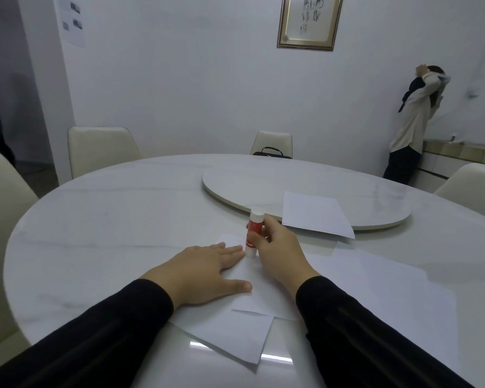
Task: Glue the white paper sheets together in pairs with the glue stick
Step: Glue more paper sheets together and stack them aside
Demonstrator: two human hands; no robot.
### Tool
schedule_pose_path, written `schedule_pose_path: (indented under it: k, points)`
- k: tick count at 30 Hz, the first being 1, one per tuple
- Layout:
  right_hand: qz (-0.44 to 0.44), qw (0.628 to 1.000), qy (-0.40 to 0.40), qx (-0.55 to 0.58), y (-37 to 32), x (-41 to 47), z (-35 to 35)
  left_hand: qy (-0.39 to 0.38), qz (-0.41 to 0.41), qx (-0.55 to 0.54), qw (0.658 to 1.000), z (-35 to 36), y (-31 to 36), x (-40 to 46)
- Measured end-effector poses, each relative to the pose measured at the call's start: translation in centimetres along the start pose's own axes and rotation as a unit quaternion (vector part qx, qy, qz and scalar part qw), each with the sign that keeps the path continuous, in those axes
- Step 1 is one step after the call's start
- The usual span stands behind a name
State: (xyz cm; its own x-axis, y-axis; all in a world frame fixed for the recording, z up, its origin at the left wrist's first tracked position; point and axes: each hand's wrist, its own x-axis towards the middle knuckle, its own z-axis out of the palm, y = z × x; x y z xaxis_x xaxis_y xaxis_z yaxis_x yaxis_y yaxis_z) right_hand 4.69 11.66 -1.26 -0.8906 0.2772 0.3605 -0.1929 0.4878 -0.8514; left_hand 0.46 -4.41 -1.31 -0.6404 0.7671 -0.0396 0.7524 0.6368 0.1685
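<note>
A red and white glue stick (254, 229) stands upright with its lower end on a white paper sheet (266, 289) in front of me. My right hand (277, 247) grips the stick around its red middle. My left hand (207, 271) lies flat on the same sheet, fingers spread, just left of the stick. Another sheet (230, 337) pokes out underneath near the table's front edge. A large sheet (375, 289) lies to the right. One more sheet (314, 214) rests partly on the turntable.
The round white marble table (109, 233) carries a raised turntable (263, 177) at its centre. Cream chairs (101, 149) ring the table; a black bag (272, 153) sits on the far one. A person (415, 121) stands at the back right by a counter.
</note>
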Motion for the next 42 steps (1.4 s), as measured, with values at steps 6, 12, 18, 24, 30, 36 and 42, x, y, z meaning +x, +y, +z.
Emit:
schedule_pose_path:
  k: [6, 12, 18, 24, 30, 36, 42]
  points:
    - [0.001, 1.0, -0.01, 0.0, -0.7, -1.5, -0.1, -0.033, 0.01, 0.008, 0.999, -0.1, -0.7, 0.3]
    - [-0.02, 0.999, -0.02, -0.023, -1.3, -3.6, -0.4, -0.02, 0.018, -0.005, 1.0, 0.1, -0.9, 0.3]
    - [-0.043, 0.998, -0.036, -0.037, -2.3, -6.1, -0.7, -0.003, 0.019, -0.006, 1.0, 0.7, -0.7, 0.4]
    - [-0.054, 0.997, -0.05, -0.035, -3.1, -8.1, -1.2, -0.007, 0.014, 0.001, 1.0, 0.8, -0.5, 0.2]
    - [-0.062, 0.995, -0.071, -0.025, -3.3, -8.8, -1.4, 0.0, 0.028, -0.006, 1.0, 0.4, -0.2, -0.2]
    - [-0.056, 0.995, -0.075, -0.022, -2.8, -9.0, -1.9, -0.02, 0.014, -0.005, 1.0, 0.3, -0.4, -0.1]
    - [-0.046, 0.996, -0.058, -0.049, -1.8, -9.0, -3.7, -0.03, 0.007, -0.01, 0.999, 0.3, -0.8, 0.2]
